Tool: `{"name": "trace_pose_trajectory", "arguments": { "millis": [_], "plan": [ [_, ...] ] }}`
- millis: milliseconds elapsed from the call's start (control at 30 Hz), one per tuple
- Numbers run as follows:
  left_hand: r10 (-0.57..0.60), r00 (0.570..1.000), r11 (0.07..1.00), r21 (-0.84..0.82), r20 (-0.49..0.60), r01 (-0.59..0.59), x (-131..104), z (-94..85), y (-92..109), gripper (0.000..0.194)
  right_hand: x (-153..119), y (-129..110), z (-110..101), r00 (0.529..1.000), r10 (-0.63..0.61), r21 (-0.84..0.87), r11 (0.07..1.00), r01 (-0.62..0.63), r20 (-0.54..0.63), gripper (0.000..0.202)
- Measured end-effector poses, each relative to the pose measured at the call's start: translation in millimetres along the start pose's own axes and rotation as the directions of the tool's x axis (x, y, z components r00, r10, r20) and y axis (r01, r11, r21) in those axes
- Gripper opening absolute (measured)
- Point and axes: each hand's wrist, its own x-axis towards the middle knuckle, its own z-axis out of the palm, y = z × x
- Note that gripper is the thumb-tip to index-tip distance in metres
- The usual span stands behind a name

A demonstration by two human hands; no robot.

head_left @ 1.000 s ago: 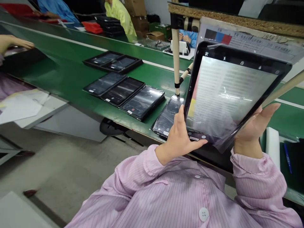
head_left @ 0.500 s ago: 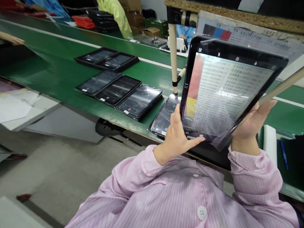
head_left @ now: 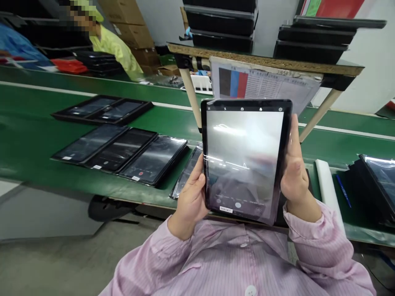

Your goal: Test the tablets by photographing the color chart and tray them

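A black tablet (head_left: pixel 243 160) in clear film is held upright between my two hands, its camera screen lit with a pale, blurred picture. My left hand (head_left: pixel 193 197) grips its left edge, thumb at the front and the other fingers partly hidden behind. Along the right edge my right hand (head_left: pixel 294 168) is pressed against the tablet, some of its fingers out of sight behind it. Just left of my left hand, another film-wrapped tablet (head_left: pixel 187 172) lies on the green bench, partly covered.
Three tablets (head_left: pixel 154 158) lie side by side on the green bench (head_left: pixel 27 135), with a black tray (head_left: pixel 103 109) of two more behind. A raised shelf (head_left: pixel 265 61) carries black stacks and a printed chart (head_left: pixel 265 84). At right are a white foam strip (head_left: pixel 328 189), a blue pen (head_left: pixel 343 191) and stacked tablets (head_left: pixel 375 185).
The tablet has turned from a tilt to nearly upright and come lower. Its screen went from the chart to a pale blur. My left fingers have closed on its edge; the view has swung right.
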Motion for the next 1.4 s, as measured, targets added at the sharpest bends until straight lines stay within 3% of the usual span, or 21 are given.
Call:
{"name": "trace_pose_trajectory", "arguments": {
  "millis": [133, 233, 300, 400, 500, 567, 633, 667, 733, 800, 867, 933, 1033, 1100, 1267, 1333, 1400],
  "plan": [
    [-0.017, 1.0, 0.999, 0.029, 0.02, 0.016, -4, 9.7, -8, 0.049, -8, 7, -4, 0.998, 0.018, 0.089, 0.996, -0.012, -0.059, 0.076],
    [-0.093, 0.996, 0.996, 0.004, 0.0, 0.093, -9, 25.6, -15, 0.053, -17, 19, -8, 0.979, 0.202, 0.25, 0.95, -0.188, -0.03, 0.08],
    [-0.213, 0.977, 0.977, -0.032, 0.01, 0.213, -12, 37.7, -21, 0.058, -25, 37, -10, 0.919, 0.392, 0.375, 0.86, -0.345, -0.053, 0.082],
    [-0.426, 0.905, 0.902, -0.083, 0.004, 0.425, -11, 51.9, -32, 0.062, -41, 78, -8, 0.794, 0.604, 0.433, 0.736, -0.521, -0.071, 0.086],
    [-0.567, 0.821, 0.822, -0.113, -0.068, 0.558, -7, 58.1, -48, 0.061, -58, 114, -1, 0.762, 0.648, 0.4, 0.702, -0.589, -0.017, 0.085],
    [-0.598, 0.793, 0.801, -0.096, -0.116, 0.591, -8, 57.6, -58, 0.058, -68, 122, 3, 0.762, 0.645, 0.325, 0.733, -0.597, -0.056, 0.083],
    [-0.563, 0.818, 0.825, -0.01, -0.119, 0.566, -12, 53.1, -61, 0.055, -75, 113, 3, 0.817, 0.573, 0.174, 0.812, -0.557, -0.062, 0.076],
    [-0.506, 0.856, 0.857, 0.054, -0.103, 0.513, -15, 49.1, -60, 0.054, -77, 105, 2, 0.86, 0.51, 0.072, 0.858, -0.508, -0.016, 0.069],
    [-0.308, 0.95, 0.932, 0.185, -0.057, 0.313, -21, 37.4, -50, 0.055, -79, 86, 0, 0.915, 0.381, -0.132, 0.922, -0.364, 0.132, 0.056],
    [-0.06, 0.998, 0.943, 0.325, -0.033, 0.068, -24, 20.4, -31, 0.053, -80, 71, 2, 0.92, 0.309, -0.289, 0.928, -0.236, 0.24, 0.05],
    [0.154, 0.988, 0.828, 0.547, -0.011, -0.123, -20, -0.7, -7, 0.048, -80, 64, 6, 0.913, 0.285, -0.386, 0.908, -0.16, 0.293, 0.049],
    [0.277, 0.959, 0.563, 0.798, 0.063, -0.215, -12, -23.0, 14, 0.041, -81, 62, 9, 0.911, 0.27, -0.414, 0.902, -0.127, 0.31, 0.049],
    [0.297, 0.937, 0.11, 0.969, 0.181, -0.222, 5, -51.3, 32, 0.034, -82, 61, 7, 0.947, 0.217, -0.344, 0.93, -0.128, 0.234, 0.047],
    [0.261, 0.944, -0.058, 0.98, 0.201, -0.192, 16, -62.4, 32, 0.035, -83, 60, 2, 0.967, 0.201, -0.291, 0.945, -0.149, 0.159, 0.046],
    [0.019, 0.991, -0.264, 0.957, 0.132, -0.122, 29, -63.2, 22, 0.038, -98, 65, -10, 0.969, 0.245, -0.353, 0.91, -0.218, 0.034, 0.048],
    [0.007, 0.991, -0.288, 0.95, 0.132, -0.125, 27, -61.4, 23, 0.038, -107, 65, -14, 0.967, 0.254, -0.428, 0.876, -0.222, 0.017, 0.051],
    [0.073, 0.984, -0.266, 0.954, 0.163, -0.138, 23, -62.4, 27, 0.038, -115, 62, -17, 0.963, 0.268, -0.502, 0.836, -0.221, 0.022, 0.052]
  ]
}}
